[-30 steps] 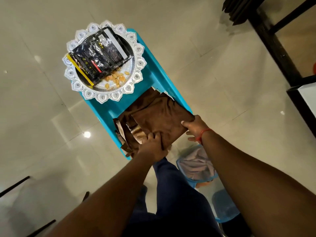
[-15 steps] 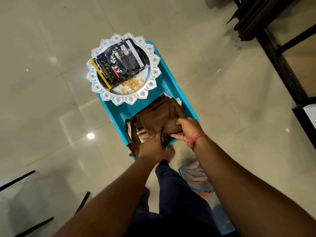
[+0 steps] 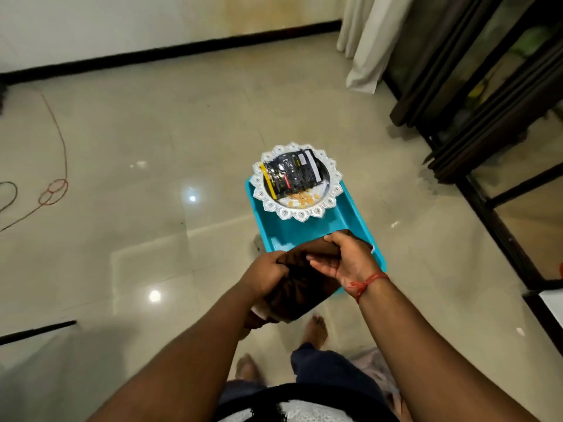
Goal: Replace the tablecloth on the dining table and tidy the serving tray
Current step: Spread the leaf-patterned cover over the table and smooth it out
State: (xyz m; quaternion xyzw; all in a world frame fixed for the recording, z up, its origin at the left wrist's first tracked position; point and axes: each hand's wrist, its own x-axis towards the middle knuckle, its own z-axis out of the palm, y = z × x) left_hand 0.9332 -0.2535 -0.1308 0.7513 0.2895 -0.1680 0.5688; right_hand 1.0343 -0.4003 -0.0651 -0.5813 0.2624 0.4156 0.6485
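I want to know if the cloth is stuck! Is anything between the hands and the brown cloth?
No, nothing visible. The left hand grips the folded brown fabric cloth at its left edge, and the right hand holds its top edge. It is lifted above the near end of the turquoise plastic stool.

Single head view, looking steeply down, forward; floor point(image 3: 152, 141) somewhat blurred, seemingly near.
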